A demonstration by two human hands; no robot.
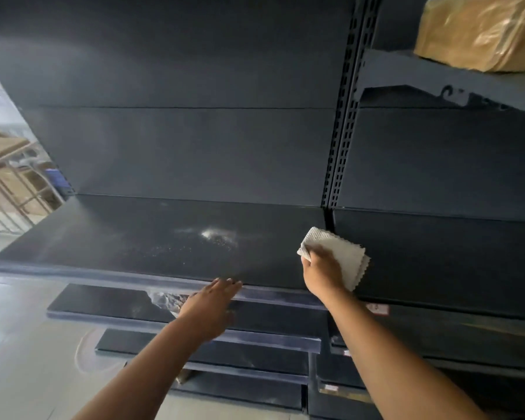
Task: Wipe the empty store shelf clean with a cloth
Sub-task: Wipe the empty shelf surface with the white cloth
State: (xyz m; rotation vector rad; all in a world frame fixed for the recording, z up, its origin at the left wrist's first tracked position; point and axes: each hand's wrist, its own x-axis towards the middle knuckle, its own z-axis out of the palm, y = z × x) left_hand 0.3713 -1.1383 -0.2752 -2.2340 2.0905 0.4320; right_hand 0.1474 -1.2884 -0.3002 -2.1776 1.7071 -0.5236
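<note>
A dark, empty store shelf (119, 237) runs across the middle of the head view, with a patch of white dust (212, 234) near its centre. My right hand (320, 272) presses a folded white textured cloth (343, 253) onto the shelf's right end, beside the slotted upright. My left hand (212, 301) hovers flat over the shelf's front edge, fingers together and stretched out, holding nothing.
The slotted upright post (343, 140) divides this bay from the right one. A brown wrapped package (482, 31) sits on a higher shelf at top right. Lower dark shelves (109, 301) step out below. Cardboard boxes and a metal rack (9, 177) stand at far left on a pale floor.
</note>
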